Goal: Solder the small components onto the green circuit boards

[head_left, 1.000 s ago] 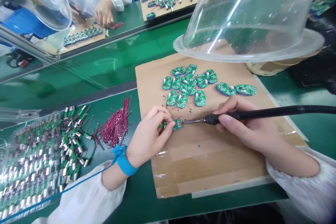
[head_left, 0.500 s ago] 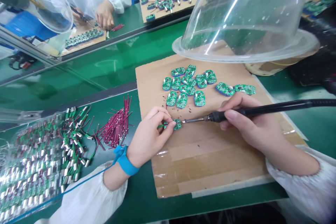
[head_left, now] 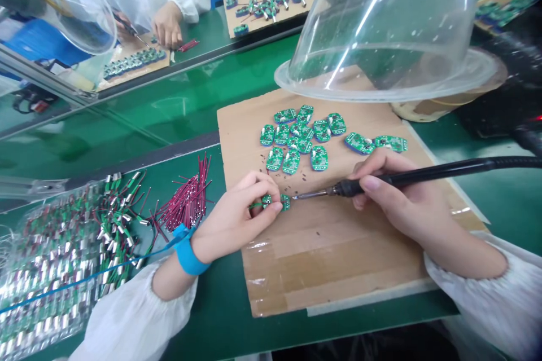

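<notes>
My left hand [head_left: 243, 211], with a blue strap at the wrist, is closed on a small green circuit board [head_left: 285, 202] low over the cardboard sheet [head_left: 339, 259]. Its fingers hide much of the board, and a green wire shows beside them. In my right hand [head_left: 393, 192] is a black soldering iron [head_left: 406, 176], held like a pen. The iron's metal tip points left and ends right beside the board's edge; whether it touches, I cannot tell. Several more green circuit boards [head_left: 300, 138] lie grouped on the cardboard beyond my hands.
A clear fume funnel [head_left: 381, 51] hangs over the cardboard's far right. Dark red wires [head_left: 186, 200] are heaped left, beside small metal parts with green wires [head_left: 116, 242] and a filled plastic tray [head_left: 46, 276]. Across the partition, a co-worker's hand [head_left: 168, 25] works by boards.
My left wrist has shifted slightly left and down, while its fingers stay on the board. The soldering iron remains at the board's right edge. The whole view has drifted a little.
</notes>
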`<state>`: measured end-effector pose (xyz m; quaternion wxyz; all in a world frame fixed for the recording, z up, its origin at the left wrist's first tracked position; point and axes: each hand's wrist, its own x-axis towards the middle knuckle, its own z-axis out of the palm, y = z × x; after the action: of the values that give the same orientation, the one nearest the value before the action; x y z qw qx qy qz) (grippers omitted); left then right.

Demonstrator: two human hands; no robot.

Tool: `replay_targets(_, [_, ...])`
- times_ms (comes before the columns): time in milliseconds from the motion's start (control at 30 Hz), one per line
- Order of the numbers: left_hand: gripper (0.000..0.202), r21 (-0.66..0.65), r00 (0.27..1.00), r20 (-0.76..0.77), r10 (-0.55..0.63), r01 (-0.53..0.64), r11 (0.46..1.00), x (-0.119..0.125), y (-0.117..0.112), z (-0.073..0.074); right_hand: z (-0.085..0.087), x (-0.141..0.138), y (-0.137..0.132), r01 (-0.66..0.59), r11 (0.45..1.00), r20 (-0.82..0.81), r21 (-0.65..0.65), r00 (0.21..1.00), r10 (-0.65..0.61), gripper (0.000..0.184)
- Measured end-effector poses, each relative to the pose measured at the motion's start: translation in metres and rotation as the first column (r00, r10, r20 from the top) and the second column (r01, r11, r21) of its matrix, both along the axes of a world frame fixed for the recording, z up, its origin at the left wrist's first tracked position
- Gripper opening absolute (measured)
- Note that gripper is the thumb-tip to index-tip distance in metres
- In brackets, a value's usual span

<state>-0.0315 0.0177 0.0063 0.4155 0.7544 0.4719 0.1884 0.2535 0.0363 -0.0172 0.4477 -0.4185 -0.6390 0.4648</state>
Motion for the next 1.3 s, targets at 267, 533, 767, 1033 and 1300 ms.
replay_targets(267, [0.005,-0.018,0.999,-0.033,-0.027,0.027,0.999,-0.0011,-0.0006,-0.0012,0.0007,0.0050,-0.0044,-0.088,0.996,0.080,0.026,0.993,0.086,0.015])
replay_targets(533, [0.008,-0.006,1.000,-0.023,0.007,-0.007,1.000,0.0013,-0.0012,-0.0013,-0.0029,0.0036,-0.0037,-0.151,0.988,0.096,0.019,0.984,0.148,0.009])
replay_targets(767, [0.010,0.000,0.999,-0.016,0.035,-0.035,0.999,0.0034,-0.0005,-0.0026,-0.0036,0.0041,-0.0046,-0.166,0.986,0.092,0.009,0.982,0.164,0.007])
replay_targets(1033, [0.010,0.007,0.999,-0.022,0.033,-0.033,0.999,0.0038,0.0006,-0.0014,-0.0022,0.0039,-0.0041,-0.169,0.986,0.089,0.005,0.982,0.168,0.008])
replay_targets(1300, [0.011,-0.041,1.000,-0.020,0.014,-0.014,0.999,0.0029,0.0046,0.0013,-0.0020,0.0036,-0.0043,-0.124,0.992,0.053,-0.003,0.991,0.124,0.011])
